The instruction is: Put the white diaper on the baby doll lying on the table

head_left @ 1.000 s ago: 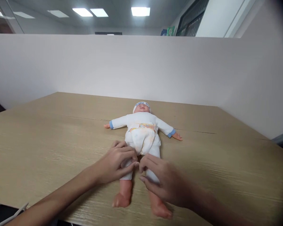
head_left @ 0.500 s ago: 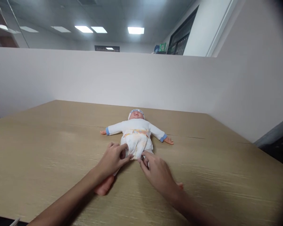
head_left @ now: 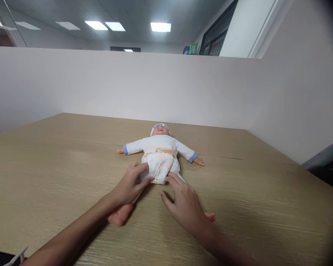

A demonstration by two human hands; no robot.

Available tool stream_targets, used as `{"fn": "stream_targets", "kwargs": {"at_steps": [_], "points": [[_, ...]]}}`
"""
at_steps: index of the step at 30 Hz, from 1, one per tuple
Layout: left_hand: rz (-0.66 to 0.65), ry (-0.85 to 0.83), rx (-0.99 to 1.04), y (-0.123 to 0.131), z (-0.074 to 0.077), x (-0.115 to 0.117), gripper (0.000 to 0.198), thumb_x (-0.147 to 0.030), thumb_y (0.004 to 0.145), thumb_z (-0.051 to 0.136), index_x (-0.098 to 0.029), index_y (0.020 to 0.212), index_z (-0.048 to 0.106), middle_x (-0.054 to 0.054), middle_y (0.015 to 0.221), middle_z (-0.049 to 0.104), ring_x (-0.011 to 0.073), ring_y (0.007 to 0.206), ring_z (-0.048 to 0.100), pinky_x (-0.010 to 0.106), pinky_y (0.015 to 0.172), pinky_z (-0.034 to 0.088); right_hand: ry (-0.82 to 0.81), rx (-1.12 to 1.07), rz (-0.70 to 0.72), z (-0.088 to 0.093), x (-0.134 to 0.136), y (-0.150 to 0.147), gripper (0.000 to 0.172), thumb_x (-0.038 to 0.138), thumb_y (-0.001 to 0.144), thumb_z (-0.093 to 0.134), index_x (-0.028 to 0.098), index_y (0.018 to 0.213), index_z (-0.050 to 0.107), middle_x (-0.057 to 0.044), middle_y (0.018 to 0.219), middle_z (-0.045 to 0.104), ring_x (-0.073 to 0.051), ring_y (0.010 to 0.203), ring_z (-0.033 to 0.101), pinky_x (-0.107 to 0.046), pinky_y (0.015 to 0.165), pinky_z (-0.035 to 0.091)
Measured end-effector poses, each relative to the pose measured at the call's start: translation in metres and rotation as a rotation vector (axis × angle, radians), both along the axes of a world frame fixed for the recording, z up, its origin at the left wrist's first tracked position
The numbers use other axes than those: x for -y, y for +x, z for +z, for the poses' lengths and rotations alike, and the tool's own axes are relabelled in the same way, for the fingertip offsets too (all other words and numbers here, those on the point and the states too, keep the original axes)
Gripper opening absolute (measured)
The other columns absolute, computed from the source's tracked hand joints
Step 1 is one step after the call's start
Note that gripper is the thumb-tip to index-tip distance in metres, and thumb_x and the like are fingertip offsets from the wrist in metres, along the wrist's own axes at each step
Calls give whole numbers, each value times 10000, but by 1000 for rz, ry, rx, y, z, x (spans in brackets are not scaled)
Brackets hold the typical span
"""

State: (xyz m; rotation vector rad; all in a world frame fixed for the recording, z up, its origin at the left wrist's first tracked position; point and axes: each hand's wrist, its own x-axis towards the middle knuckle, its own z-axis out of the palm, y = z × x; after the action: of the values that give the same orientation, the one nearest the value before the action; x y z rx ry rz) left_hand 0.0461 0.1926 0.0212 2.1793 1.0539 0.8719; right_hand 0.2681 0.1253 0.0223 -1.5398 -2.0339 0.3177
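Note:
A baby doll [head_left: 163, 141] in a white long-sleeved top with blue cuffs and a printed cap lies on its back, arms spread and feet towards me. Around its hips is a white diaper [head_left: 159, 166] with an orange printed waistband. At the diaper's left leg edge, my left hand [head_left: 131, 183] is closed on the material with curled fingers and thumb; some fingertips are hidden. My right hand [head_left: 184, 201] rests its fingertips on the diaper's right leg edge, its thumb held apart over the table. My forearms partly cover the doll's legs.
The doll lies on a wood-grain table [head_left: 72, 166]. A low white partition [head_left: 122, 85] stands behind it, and a wall rises at the right. A white object [head_left: 18, 256] pokes in at the bottom left corner.
My right thumb has moved away from the diaper, widening the gap to the fingers. The left hand stays at its leg edge. The whole view has shifted slightly.

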Motion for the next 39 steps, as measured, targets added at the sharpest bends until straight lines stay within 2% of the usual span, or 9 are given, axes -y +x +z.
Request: {"fn": "stream_targets", "kwargs": {"at_steps": [5, 9, 13, 17, 21, 26, 29, 34, 39], "points": [[69, -40, -28, 1, -6, -2, 304, -505, 1011, 637, -229, 900, 573, 26, 929, 547, 257, 948, 526, 415, 900, 431, -67, 16, -27, 3, -3, 2, 217, 256, 939, 688, 257, 1137, 597, -68, 1079, 770, -298, 980, 720, -370, 806, 469], [121, -76, 29, 1, -7, -1, 323, -549, 989, 666, -236, 994, 587, 25, 976, 563, 252, 966, 514, 401, 878, 423, -75, -149, -72, 1, -13, 6, 197, 314, 942, 680, 268, 1098, 571, -27, 980, 748, -269, 873, 707, -347, 750, 452], [144, -75, 91, -1, -9, 1, 348, -548, 980, 688, -241, 1016, 527, 19, 1008, 581, 227, 947, 500, 380, 854, 420, -4, -338, -158, -7, -18, 10, 228, 389, 923, 693, 277, 1044, 535, -31, 1016, 764, -258, 835, 710, -349, 720, 468], [212, -101, 203, -1, -17, 1, 408, -521, 948, 738, -249, 1009, 440, 6, 1012, 564, 197, 916, 514, 366, 856, 446, -21, -352, -221, -9, -16, 14, 295, 442, 897, 746, 279, 1035, 542, -34, 1021, 814, -273, 854, 735, -378, 764, 494], [251, -168, 275, 0, -19, 5, 493, -506, 897, 802, -235, 1156, 482, 60, 1221, 640, 232, 1104, 621, 394, 973, 494, -20, -302, -239, -5, -12, 15, 251, 443, 897, 758, 274, 1016, 614, -37, 981, 844, -277, 823, 740, -385, 753, 484], [262, -244, 274, 0, -12, 9, 452, -532, 886, 797, -215, 1142, 603, 73, 1179, 737, 256, 1086, 691, 415, 997, 528, -40, -241, -225, 4, -11, 15, 203, 470, 937, 739, 270, 964, 754, -15, 941, 859, -236, 699, 709, -367, 701, 451], [241, -308, 323, -2, -13, 6, 446, -539, 872, 807, -215, 1133, 645, 85, 1190, 761, 277, 1104, 720, 425, 1004, 547, -56, -213, -205, 5, -11, 15, 201, 461, 959, 724, 280, 968, 813, -5, 959, 864, -234, 732, 727, -365, 724, 457], [230, -351, 358, -5, -19, 0, 448, -539, 815, 869, -229, 1100, 715, 109, 1169, 793, 331, 1130, 727, 451, 980, 560, -8, -170, -141, -1, -12, 13, 183, 409, 963, 722, 250, 982, 810, -40, 1036, 834, -270, 937, 745, -380, 857, 477], [170, -566, 541, 0, -16, -1, 499, -500, 777, 902, -215, 1095, 643, 106, 1157, 770, 269, 1031, 723, 391, 878, 559, -19, -195, -112, -3, -14, 12, 197, 421, 944, 719, 227, 925, 748, -39, 974, 748, -246, 888, 662, -356, 804, 448]]}}
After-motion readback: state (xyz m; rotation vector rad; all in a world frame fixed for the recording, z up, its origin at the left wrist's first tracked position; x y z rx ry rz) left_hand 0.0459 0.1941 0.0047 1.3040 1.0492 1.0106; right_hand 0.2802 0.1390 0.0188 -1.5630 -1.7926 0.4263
